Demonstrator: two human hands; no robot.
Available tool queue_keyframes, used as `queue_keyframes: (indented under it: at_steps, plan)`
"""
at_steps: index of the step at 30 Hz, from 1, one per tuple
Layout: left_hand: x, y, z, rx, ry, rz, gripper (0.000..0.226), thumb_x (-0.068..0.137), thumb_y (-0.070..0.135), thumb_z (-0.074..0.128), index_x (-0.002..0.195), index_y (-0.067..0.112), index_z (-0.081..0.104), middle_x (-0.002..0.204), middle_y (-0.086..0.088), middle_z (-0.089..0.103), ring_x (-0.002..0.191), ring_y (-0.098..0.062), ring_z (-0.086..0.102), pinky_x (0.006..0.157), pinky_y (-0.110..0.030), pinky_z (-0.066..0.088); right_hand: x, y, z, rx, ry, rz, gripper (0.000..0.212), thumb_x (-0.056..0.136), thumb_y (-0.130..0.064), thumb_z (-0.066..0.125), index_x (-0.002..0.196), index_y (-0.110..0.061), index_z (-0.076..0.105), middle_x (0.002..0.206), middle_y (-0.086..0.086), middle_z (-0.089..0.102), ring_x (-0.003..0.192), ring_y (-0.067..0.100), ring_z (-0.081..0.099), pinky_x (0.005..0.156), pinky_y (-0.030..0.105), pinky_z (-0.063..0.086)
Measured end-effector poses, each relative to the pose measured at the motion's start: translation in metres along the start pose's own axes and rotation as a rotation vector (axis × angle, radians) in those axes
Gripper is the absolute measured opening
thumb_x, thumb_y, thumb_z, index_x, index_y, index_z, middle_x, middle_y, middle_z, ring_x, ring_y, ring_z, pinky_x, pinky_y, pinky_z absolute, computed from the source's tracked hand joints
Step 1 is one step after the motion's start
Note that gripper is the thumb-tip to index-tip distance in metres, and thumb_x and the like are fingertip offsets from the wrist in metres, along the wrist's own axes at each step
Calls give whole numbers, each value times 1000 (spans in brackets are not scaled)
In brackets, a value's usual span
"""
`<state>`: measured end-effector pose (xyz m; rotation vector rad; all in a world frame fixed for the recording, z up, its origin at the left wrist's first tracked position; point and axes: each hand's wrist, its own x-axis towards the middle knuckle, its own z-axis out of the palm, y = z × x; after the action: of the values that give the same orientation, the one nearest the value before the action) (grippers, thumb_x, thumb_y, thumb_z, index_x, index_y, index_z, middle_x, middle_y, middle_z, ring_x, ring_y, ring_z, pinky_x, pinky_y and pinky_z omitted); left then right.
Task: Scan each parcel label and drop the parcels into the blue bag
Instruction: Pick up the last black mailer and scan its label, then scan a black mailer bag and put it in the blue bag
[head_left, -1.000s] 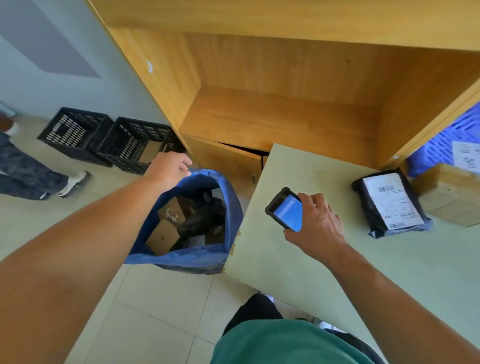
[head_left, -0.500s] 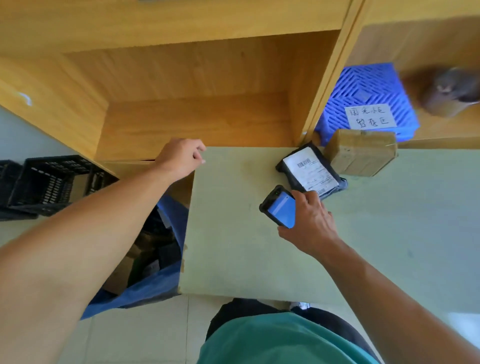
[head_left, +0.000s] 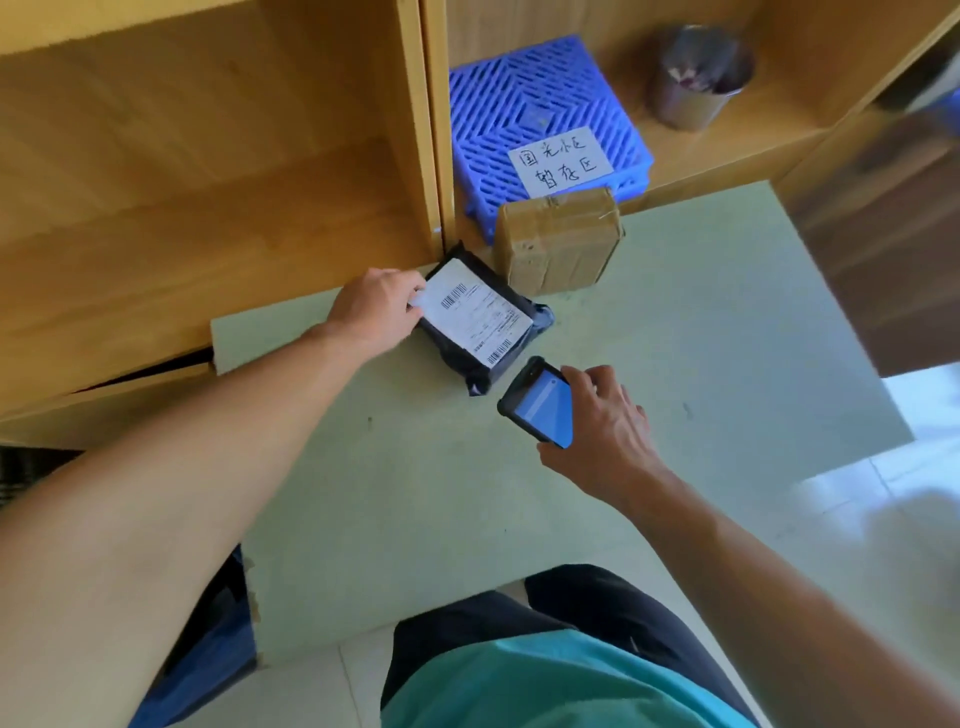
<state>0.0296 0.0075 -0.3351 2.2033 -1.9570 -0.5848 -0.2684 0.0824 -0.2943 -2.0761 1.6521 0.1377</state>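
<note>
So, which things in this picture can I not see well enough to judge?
All in the head view:
Label on the black parcel: text too small to read.
Left hand: fingertips hidden by its own back, so grip or mere touch is unclear.
Blue bag: mostly hidden by the left arm and table; contents unseen.
Scanner in the right hand: screen text too small.
Metal cup: contents blurred.

A black parcel (head_left: 453, 347), white label (head_left: 475, 312) up, lies flat beside a taped brown box (head_left: 558, 241)
</note>
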Motion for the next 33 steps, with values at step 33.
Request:
queue_keyframes:
  at_steps: [33]
  plan:
    - [-50,59,-47,-268,132,-320,9,81,16,68,78,24,68,76,9,69,69,-5,61,54,-20,39,22,29,-42,-17,1,-131,80,70,-44,75,138,-21,39,120,2,41,103,28,52,86,41,43]
